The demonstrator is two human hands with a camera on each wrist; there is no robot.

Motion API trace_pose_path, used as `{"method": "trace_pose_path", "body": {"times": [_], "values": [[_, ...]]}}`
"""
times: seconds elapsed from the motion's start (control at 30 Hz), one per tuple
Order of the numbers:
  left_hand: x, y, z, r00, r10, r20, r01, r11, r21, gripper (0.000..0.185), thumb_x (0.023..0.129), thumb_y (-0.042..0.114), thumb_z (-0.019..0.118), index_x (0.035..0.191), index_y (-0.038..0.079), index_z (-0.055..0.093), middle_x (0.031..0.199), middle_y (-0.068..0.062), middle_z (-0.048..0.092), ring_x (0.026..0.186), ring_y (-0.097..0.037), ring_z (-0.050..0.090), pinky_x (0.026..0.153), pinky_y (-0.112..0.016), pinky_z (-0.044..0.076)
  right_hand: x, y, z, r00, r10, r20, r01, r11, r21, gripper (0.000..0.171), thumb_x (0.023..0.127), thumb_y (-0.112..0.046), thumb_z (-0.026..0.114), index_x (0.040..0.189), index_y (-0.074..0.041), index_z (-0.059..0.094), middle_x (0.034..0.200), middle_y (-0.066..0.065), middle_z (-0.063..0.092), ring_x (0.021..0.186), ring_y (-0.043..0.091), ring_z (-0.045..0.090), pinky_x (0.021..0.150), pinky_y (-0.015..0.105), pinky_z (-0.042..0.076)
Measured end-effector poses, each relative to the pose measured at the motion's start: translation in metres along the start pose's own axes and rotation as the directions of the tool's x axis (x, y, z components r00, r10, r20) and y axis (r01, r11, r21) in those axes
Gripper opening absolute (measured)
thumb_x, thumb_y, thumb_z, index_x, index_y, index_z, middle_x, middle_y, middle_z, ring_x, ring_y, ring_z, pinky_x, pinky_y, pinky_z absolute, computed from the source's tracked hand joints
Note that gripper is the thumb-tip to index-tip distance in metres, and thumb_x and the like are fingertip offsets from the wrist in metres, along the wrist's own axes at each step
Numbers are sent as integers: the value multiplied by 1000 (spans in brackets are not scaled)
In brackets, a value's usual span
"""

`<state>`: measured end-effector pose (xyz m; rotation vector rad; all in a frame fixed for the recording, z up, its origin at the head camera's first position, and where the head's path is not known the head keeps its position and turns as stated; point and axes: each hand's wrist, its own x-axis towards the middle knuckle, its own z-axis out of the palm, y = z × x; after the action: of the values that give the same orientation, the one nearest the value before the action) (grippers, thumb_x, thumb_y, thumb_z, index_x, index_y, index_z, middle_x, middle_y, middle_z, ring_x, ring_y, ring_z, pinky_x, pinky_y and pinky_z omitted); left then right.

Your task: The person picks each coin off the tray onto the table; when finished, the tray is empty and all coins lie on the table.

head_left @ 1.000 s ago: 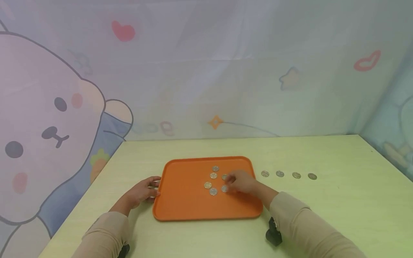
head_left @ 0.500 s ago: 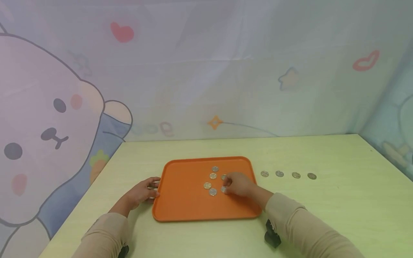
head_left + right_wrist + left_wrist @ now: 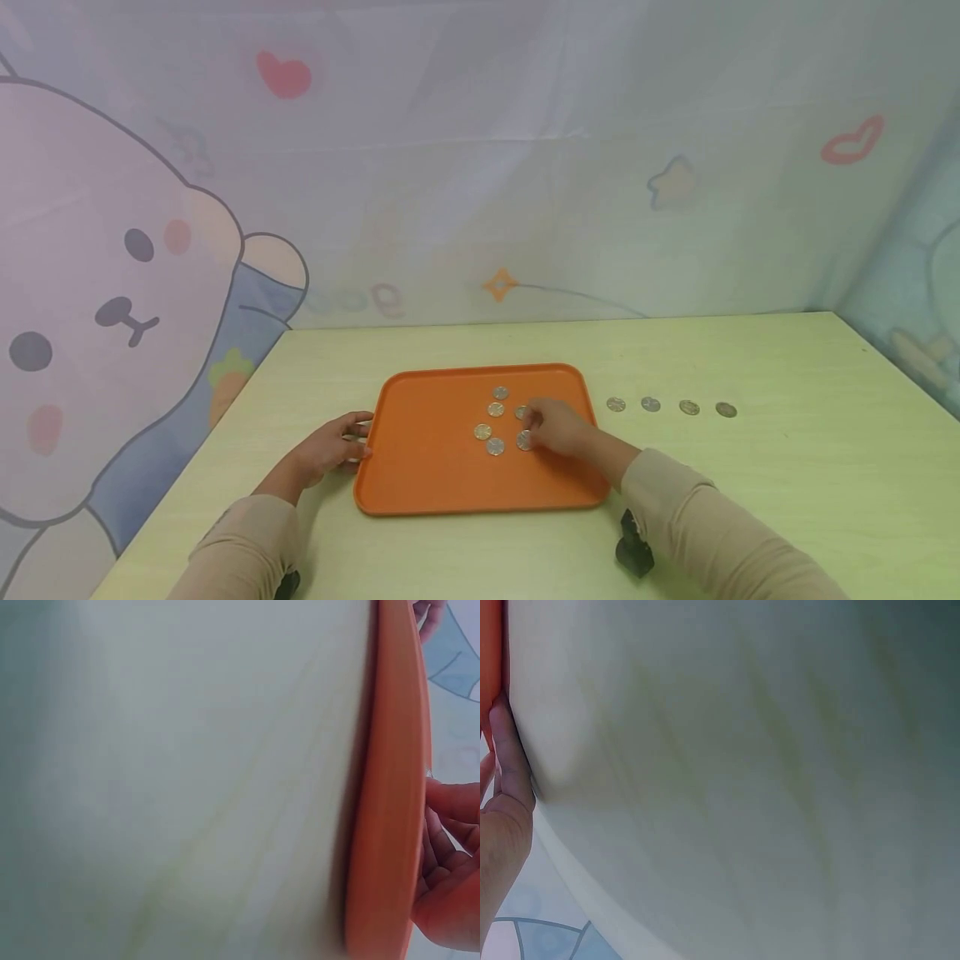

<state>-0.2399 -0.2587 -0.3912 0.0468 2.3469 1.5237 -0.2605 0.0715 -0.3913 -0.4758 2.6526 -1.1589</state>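
Note:
Several silvery and golden coins (image 3: 496,409) lie in two loose columns on the orange tray (image 3: 420,442). My right hand (image 3: 558,427) reaches over the tray's right side, fingers curled, and its fingertips pinch the lower right coin (image 3: 524,440). The upper right coin (image 3: 521,412) lies partly behind the index finger. In the right wrist view the tray wall (image 3: 390,787) hides most of what the fingertips do. My left hand (image 3: 332,446) rests at the tray's left rim, fingers spread and touching the edge; in the left wrist view its fingers (image 3: 508,742) lie along the rim.
To the right of the tray, several more coins (image 3: 650,404) lie in a row on the pale table (image 3: 787,483). A cartoon-printed cloth (image 3: 480,167) hangs behind the table's back edge. Black wrist cameras (image 3: 634,546) sit below the sleeves.
My right hand has settled at the lower right coin after a blurred motion; now it has shifted slightly right, and more of that coin shows. The left hand has stayed put.

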Motion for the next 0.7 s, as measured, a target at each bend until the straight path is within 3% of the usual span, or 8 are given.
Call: {"method": "trace_pose_path", "body": {"times": [0.37, 0.7], "values": [[-1, 0, 1, 1000, 5, 4, -5, 1000, -2, 56, 80, -6, 52, 130, -5, 26, 118, -25, 35, 85, -20, 51, 73, -37, 47, -2, 1, -2, 1000, -20, 20, 17, 995, 101, 14, 70, 9, 59, 75, -3, 54, 72, 2, 58, 67, 12, 50, 62, 24, 40], [-2, 1, 1, 1000, 5, 1, -5, 1000, -7, 56, 80, -7, 51, 130, -6, 26, 118, -25, 34, 85, -20, 52, 73, -37, 47, -9, 3, -12, 998, -51, 29, 42, 966, 254, 13, 74, 10, 53, 83, 1, 52, 77, 5, 58, 73, 15, 56, 62, 26, 43]]}}
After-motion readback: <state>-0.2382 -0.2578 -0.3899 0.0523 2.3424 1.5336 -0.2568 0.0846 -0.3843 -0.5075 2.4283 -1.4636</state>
